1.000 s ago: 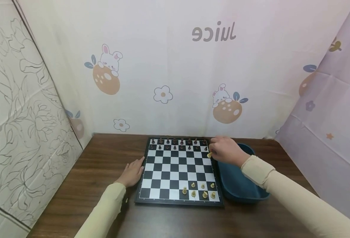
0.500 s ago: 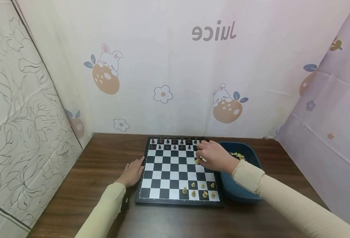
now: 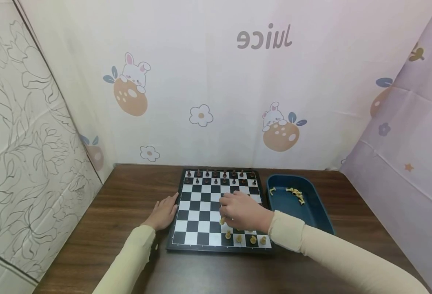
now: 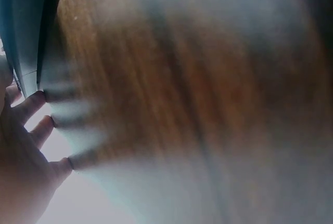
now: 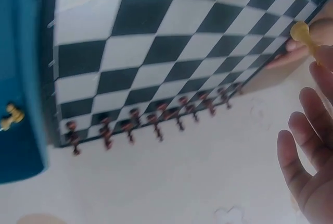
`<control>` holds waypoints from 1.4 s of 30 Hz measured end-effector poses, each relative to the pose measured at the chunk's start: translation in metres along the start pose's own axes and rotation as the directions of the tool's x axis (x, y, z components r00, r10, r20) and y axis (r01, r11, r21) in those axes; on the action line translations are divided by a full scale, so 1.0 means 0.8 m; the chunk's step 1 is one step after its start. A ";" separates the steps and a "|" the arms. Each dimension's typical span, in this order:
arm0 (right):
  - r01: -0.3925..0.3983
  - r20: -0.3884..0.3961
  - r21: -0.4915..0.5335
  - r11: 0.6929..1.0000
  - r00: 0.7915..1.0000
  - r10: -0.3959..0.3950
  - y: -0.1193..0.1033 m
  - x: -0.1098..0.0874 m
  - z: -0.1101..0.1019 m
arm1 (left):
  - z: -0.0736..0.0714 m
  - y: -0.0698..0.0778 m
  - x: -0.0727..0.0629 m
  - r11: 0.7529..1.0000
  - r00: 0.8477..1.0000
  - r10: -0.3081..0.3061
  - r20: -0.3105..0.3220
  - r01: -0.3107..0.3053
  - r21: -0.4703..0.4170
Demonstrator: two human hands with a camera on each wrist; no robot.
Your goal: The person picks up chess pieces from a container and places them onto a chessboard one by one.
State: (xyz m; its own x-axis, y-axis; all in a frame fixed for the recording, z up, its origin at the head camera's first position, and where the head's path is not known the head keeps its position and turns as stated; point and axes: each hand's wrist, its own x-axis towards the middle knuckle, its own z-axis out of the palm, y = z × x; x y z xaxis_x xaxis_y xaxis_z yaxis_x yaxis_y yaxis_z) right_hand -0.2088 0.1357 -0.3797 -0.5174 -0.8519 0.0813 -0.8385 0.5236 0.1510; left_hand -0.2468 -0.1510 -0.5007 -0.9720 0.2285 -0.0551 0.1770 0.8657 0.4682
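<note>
A black-and-white chessboard [image 3: 201, 216] lies on the wooden table. My right hand [image 3: 243, 210] is over its right half, thumb and fingers pinching a pale yellow chess piece [image 3: 222, 221]. In the right wrist view that chess piece [image 5: 303, 34] is tilted, its round end away from the fingertips. Several yellow pieces stand at the near right corner, among them one [image 3: 228, 235] just below the held piece; my hand partly covers others. Two rows of dark red pieces [image 3: 216, 181] line the far side. My left hand [image 3: 163, 213] rests with extended fingers against the board's left edge.
Right of the board stands a blue tray [image 3: 313, 218] with several loose yellow pieces [image 3: 297, 193] lying in it. The brown table [image 3: 135, 192] ends at a printed curtain [image 3: 201, 143] behind, with more patterned cloth at both sides.
My right hand has moved left and toward the near side, carrying the yellow chess piece from the tray's edge across the board. More of the blue tray shows now. My left hand has stayed put.
</note>
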 end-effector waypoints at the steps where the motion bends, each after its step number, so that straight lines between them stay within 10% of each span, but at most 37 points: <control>1: 0.010 0.003 0.004 1.000 1.000 -0.010 -0.004 0.002 0.002 | 0.000 0.000 0.000 1.000 1.000 0.001 0.000 -0.001 0.002; 29: 0.096 0.069 0.049 0.994 0.993 -0.100 -0.032 0.014 0.045 | 0.002 -0.002 0.000 1.000 1.000 0.000 0.001 0.000 -0.001; 42: -0.022 0.109 0.038 0.999 0.994 0.018 -0.011 0.002 0.016 | 0.001 -0.001 0.000 1.000 1.000 -0.009 0.004 0.009 -0.003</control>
State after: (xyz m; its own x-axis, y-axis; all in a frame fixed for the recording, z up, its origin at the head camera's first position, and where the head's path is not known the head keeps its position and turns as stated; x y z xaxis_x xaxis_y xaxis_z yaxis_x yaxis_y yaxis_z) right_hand -0.2044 0.1300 -0.3936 -0.5476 -0.8364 -0.0240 -0.8329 0.5421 0.1116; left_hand -0.2467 -0.1515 -0.5018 -0.9729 0.2225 -0.0630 0.1678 0.8666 0.4700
